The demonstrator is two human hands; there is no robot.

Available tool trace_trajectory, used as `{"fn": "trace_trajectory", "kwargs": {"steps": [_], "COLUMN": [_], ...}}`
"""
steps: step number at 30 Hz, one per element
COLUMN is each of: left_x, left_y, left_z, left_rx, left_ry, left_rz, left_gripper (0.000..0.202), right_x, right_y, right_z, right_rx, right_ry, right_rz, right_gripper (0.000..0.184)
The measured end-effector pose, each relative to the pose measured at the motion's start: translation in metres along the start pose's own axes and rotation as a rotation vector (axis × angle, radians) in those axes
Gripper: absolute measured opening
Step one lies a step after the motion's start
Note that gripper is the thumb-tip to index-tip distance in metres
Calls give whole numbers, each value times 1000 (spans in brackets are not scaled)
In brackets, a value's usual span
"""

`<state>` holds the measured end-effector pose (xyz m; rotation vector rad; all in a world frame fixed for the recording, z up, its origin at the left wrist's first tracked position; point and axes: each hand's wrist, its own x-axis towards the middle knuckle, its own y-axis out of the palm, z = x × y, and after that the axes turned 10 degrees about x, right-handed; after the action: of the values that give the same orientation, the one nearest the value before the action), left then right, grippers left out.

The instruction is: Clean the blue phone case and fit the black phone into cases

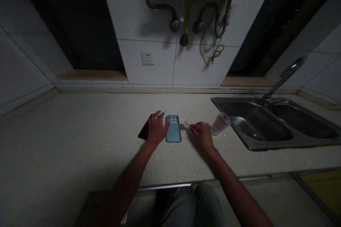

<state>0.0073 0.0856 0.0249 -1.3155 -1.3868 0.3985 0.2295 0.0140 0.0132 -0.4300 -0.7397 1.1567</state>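
Observation:
A light blue phone case (173, 133) with camera cut-outs at its top lies on the counter between my hands. My left hand (157, 129) rests with fingers apart over a dark flat slab that looks like a phone (144, 131), partly hidden beneath it. The thumb of that hand reaches the case's left edge. To the case's right, my right hand (201, 133) pinches a small whitish piece (187, 125), too small to identify. Beside this hand a clear plastic cup (220, 124) with red print leans to the right near the sink.
A steel double sink (243, 144) with a faucet (286, 72) is set into the pale counter (87, 131) at right. Hoses (160, 6) and a wall socket (147, 58) are on the tiled wall. The counter's front edge (165, 186) runs just above my legs.

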Motion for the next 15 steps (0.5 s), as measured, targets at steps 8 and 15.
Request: {"fn": "trace_trajectory", "kwargs": {"steps": [8,15], "left_x": [-17,-2], "left_y": [16,32], "left_z": [-54,-74], "left_rx": [-996,-1270], "left_ry": [-103,-354], "left_rz": [257,217], "left_gripper": [35,29], "right_x": [1,-2], "right_y": [4,5], "right_z": [0,13], "right_rx": [663,737], "right_ry": [73,29], "right_rz": [-138,-56], "right_gripper": [37,27]}}
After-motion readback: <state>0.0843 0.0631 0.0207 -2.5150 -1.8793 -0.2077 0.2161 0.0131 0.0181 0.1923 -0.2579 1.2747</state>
